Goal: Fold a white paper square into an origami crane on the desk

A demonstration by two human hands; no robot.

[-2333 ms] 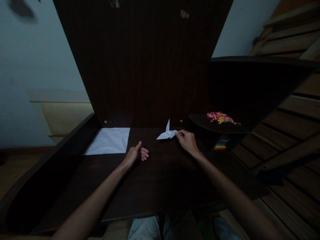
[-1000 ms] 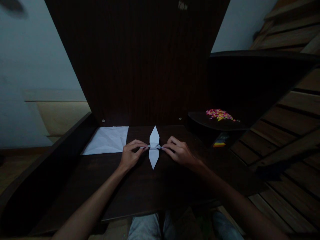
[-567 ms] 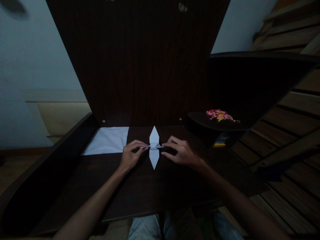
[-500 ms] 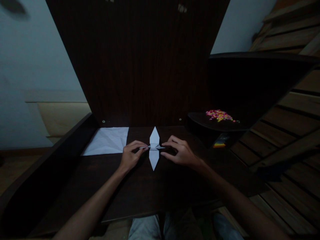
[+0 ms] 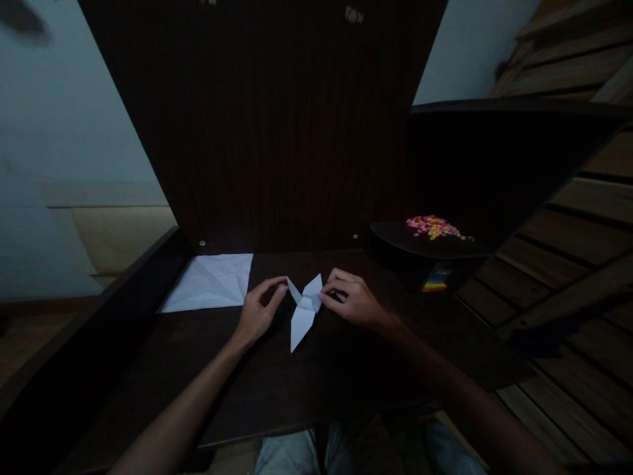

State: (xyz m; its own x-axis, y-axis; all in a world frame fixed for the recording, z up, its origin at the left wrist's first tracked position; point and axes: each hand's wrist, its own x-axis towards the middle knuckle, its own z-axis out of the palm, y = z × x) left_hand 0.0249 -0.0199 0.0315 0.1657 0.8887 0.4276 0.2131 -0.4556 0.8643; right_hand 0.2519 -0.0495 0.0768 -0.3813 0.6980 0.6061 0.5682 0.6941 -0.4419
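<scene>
A white origami crane [image 5: 302, 323] sits tilted over the dark desktop, its two wings spread and a narrow point rising to the left. My right hand [image 5: 353, 300] pinches the crane's right end between thumb and forefinger. At the left point, the thumb and forefinger of my left hand [image 5: 260, 310] close on the tip; the exact contact there is small and dim. Left of the crane, a creased white sheet of paper [image 5: 210, 282] lies flat on the desk.
A dark upright panel [image 5: 262, 132] stands behind the desk [image 5: 257, 382]. On a raised curved shelf [image 5: 395, 239] at the right is a pile of small colourful pieces [image 5: 432, 227]. A low side board [image 5: 99, 330] borders the left, and wooden slats [image 5: 583, 231] stand at far right.
The crane has turned and tilted, its near wing swinging left and its far wing right. Its left point now angles upward. My left hand has shifted slightly left.
</scene>
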